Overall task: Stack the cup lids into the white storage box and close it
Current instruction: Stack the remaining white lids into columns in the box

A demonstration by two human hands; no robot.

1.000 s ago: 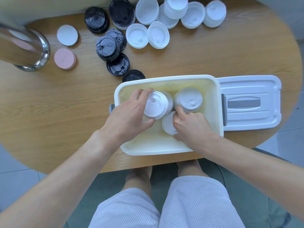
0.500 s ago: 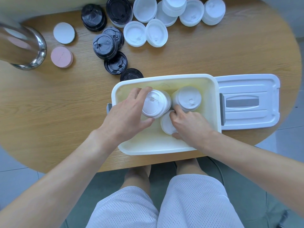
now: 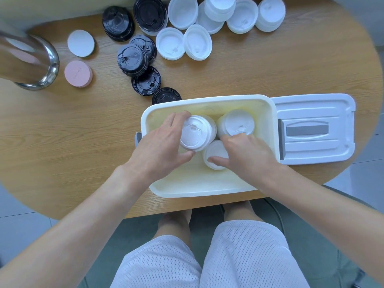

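The white storage box (image 3: 207,191) stands open at the table's near edge. Inside it my left hand (image 3: 161,148) grips a tall stack of white cup lids (image 3: 194,133), fingers and thumb curled round its sides. A second white stack (image 3: 236,122) stands at the box's back right. My right hand (image 3: 247,156) holds a lower white stack (image 3: 215,153) in the middle of the box, thumb along its front. The box's white cover (image 3: 313,128) lies flat to the right. Loose white lids (image 3: 220,15) and black lids (image 3: 133,59) lie at the far side.
A steel-rimmed glass vessel (image 3: 31,61) stands at far left. A white disc (image 3: 81,43) and a pink disc (image 3: 78,73) lie next to it. One black lid (image 3: 166,96) touches the box's back wall. My knees show below the table edge.
My right hand has spread over the lower stack, its thumb now along the front. The left hand keeps its hold on the tall stack; the view has shifted slightly.
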